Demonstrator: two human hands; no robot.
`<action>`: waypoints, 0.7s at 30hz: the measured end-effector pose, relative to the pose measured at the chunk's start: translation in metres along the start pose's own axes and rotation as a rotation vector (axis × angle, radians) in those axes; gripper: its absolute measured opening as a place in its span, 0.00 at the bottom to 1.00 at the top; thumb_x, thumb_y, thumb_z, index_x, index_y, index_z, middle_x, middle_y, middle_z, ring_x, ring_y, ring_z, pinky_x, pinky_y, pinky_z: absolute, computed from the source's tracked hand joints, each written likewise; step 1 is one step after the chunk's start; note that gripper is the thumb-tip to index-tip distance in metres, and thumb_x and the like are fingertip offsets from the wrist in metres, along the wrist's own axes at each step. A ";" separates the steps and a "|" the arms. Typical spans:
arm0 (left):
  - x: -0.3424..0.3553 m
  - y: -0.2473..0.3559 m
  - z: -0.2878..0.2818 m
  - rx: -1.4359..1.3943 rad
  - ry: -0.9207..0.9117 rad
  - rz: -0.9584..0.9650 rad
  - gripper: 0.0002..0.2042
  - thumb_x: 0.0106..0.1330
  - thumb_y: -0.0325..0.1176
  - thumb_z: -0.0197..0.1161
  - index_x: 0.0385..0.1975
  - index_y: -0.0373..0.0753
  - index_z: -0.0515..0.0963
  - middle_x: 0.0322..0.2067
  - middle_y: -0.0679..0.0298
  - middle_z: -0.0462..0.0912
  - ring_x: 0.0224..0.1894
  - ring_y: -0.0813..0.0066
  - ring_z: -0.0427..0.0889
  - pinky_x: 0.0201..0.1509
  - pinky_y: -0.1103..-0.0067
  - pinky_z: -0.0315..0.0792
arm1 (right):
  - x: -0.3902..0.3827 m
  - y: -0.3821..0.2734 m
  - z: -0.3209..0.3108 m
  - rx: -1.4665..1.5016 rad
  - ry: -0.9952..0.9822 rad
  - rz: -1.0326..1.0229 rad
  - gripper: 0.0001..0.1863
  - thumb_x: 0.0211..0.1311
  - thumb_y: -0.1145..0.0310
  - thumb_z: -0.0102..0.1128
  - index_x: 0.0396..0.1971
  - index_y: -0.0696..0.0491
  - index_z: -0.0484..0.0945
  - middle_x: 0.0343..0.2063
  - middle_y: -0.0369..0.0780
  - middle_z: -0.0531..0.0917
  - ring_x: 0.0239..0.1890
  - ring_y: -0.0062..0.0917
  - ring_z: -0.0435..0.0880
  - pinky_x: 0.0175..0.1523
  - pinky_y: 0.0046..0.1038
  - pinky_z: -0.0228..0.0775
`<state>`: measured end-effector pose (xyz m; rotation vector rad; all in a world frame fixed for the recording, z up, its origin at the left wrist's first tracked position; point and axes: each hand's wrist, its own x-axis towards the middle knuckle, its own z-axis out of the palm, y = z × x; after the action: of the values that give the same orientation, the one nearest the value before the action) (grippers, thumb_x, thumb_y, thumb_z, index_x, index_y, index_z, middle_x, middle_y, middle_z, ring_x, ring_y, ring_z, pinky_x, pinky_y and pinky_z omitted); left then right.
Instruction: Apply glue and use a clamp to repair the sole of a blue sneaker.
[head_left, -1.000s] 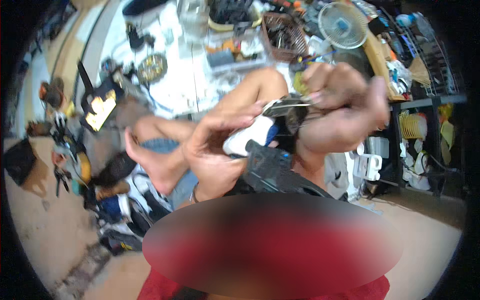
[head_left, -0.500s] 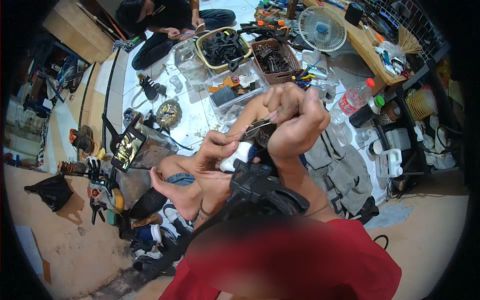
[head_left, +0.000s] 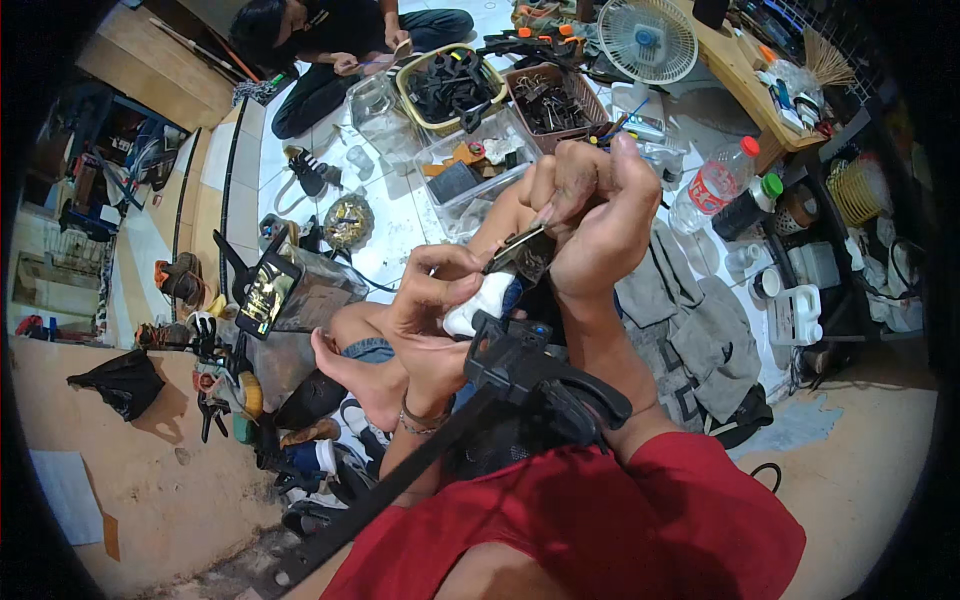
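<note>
In front of me, my left hand is closed around a white and dark-blue shoe-like piece, mostly hidden by the fingers. Its thumb and forefinger meet one end of a dark flat piece with a shiny metal edge. The other end is pinched in my right hand, whose fingers are curled and raised higher. A black bar clamp lies just below the white piece, its long bar slanting to the lower left; whether it grips the piece, I cannot tell.
Ahead stand a yellow-rimmed basket of black clamps, a brown basket of metal clips and a clear plastic box. A person sits beyond. Bottles and a fan are right; a phone and shoes left.
The view has shifted a little, bringing more of the bar clamp and its bar into sight. Both hands keep hold of the dark flat piece, the right hand slightly higher.
</note>
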<state>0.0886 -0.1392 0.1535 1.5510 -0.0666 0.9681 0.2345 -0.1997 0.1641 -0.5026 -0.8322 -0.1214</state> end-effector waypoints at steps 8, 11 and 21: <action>0.006 0.011 -0.006 -0.065 -0.001 -0.060 0.22 0.46 0.20 0.79 0.42 0.38 0.78 0.51 0.48 0.78 0.55 0.61 0.79 0.57 0.70 0.74 | 0.048 -0.042 -0.014 -0.454 -0.720 0.148 0.15 0.52 0.62 0.65 0.32 0.59 0.78 0.32 0.41 0.80 0.32 0.28 0.79 0.37 0.28 0.69; 0.007 0.007 -0.013 -0.062 -0.042 -0.047 0.22 0.44 0.19 0.79 0.40 0.34 0.78 0.46 0.53 0.77 0.52 0.64 0.80 0.56 0.72 0.74 | 0.057 -0.055 -0.018 -0.576 -1.047 0.217 0.23 0.42 0.66 0.74 0.41 0.55 0.79 0.36 0.42 0.81 0.40 0.37 0.81 0.44 0.35 0.72; 0.015 -0.003 -0.010 -0.097 -0.075 -0.031 0.21 0.42 0.11 0.73 0.39 0.29 0.80 0.44 0.55 0.77 0.49 0.68 0.80 0.58 0.75 0.74 | 0.077 -0.060 -0.015 -0.719 -1.341 0.051 0.21 0.44 0.64 0.74 0.40 0.54 0.79 0.33 0.40 0.79 0.37 0.37 0.80 0.43 0.35 0.72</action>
<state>0.0945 -0.1228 0.1592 1.4945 -0.1397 0.8700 0.2792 -0.2529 0.2352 -1.3336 -2.1062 -0.0140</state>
